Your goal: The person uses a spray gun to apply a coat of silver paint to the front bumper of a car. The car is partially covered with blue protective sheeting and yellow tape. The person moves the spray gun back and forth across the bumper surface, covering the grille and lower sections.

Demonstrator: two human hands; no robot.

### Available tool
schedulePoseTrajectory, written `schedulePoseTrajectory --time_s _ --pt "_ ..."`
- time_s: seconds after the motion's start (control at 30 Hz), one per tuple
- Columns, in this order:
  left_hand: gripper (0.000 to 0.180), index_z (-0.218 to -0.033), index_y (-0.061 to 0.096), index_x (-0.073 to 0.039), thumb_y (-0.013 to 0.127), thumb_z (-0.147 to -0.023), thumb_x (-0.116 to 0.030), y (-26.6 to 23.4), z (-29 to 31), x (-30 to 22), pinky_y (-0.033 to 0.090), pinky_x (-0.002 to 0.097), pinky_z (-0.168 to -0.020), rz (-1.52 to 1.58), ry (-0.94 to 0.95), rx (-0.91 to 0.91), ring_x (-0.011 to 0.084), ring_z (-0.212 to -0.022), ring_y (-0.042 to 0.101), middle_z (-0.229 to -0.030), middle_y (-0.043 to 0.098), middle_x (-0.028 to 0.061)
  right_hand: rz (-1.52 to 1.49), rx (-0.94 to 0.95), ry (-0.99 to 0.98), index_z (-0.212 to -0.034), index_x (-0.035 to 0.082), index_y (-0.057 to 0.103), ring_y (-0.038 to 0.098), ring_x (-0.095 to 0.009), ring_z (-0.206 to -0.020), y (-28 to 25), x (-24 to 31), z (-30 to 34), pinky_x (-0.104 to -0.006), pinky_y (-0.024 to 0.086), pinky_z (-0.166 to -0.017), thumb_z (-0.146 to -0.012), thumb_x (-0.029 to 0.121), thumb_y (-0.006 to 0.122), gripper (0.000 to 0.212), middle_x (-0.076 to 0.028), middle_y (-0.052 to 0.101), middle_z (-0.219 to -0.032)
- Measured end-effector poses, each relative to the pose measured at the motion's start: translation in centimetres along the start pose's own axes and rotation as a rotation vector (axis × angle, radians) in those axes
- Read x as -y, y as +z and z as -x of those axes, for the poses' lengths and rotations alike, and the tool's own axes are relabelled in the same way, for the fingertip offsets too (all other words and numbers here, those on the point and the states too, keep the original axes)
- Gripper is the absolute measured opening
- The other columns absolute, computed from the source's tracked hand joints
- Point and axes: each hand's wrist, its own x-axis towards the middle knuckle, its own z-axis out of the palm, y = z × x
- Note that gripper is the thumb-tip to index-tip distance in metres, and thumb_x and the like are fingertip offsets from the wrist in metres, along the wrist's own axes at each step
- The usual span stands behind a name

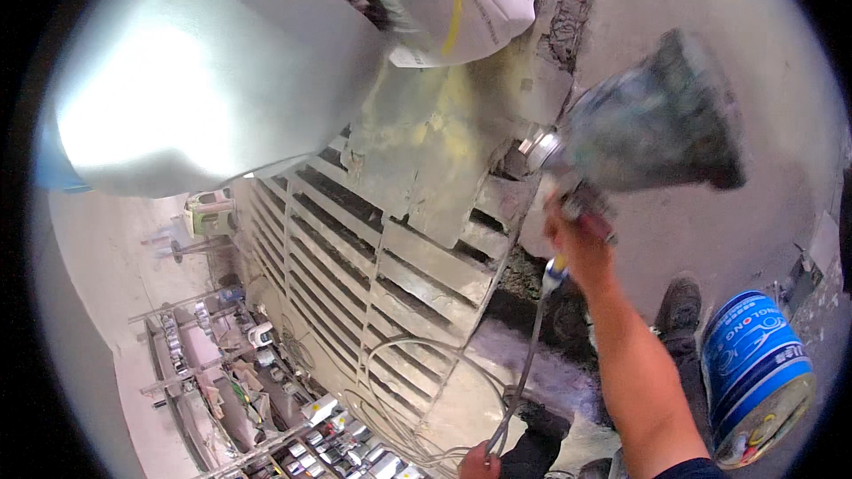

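Note:
My right hand (579, 235) is closed round the handle of a paint spray gun (581, 200). A large, paint-stained cup (661, 115) sits on the gun, tilted to the right. The gun's round metal nozzle (540, 147) points left toward a big, curved, glossy silver panel (204, 80). Space separates nozzle and panel. From the bottom of the handle an air hose (529, 364) runs down to my left hand (479, 461). That hand grips the hose at the lower edge, only partly in view.
Slatted floor grating (382, 266) lies below the panel, partly covered by a paint-spattered sheet (426, 142). White masking paper (488, 0) hangs at the top. Hose coils (399, 390) lie on the grating. A blue bucket (754, 364) stands at right; a rack of cans (204, 346) at lower left.

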Motion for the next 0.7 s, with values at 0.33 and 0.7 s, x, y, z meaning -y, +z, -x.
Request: schedulePoseTrajectory --time_s 0.33,0.7 --pt "0.032 -0.108 0.059 -0.007 0.052 -0.081 -0.022 -1.3 -5.8 -5.4 0.049 0.0466 -0.071 -0.192 -0.096 0.137 0.0356 -0.079 0.062 -0.087 0.063 0.0178 0.369 0.214 -0.011 -0.096 0.006 0.059 0.058 -0.015 -0.077 3.2 -4.7 -0.3 -0.0312 0.045 -0.073 -0.088 0.035 0.061 0.030 -0.002 0.062 -0.082" --pt "0.029 -0.096 0.064 -0.007 0.056 -0.074 -0.025 -5.9 6.9 5.9 0.050 0.0453 -0.079 -0.258 -0.129 0.228 0.0343 -0.089 0.063 -0.093 0.065 0.0169 0.775 0.755 -0.155 -0.121 0.006 0.052 0.053 -0.029 -0.109 0.1 6.5 20.6 -0.0414 0.037 -0.097 -0.083 0.023 0.062 0.043 -0.013 0.057 -0.116"
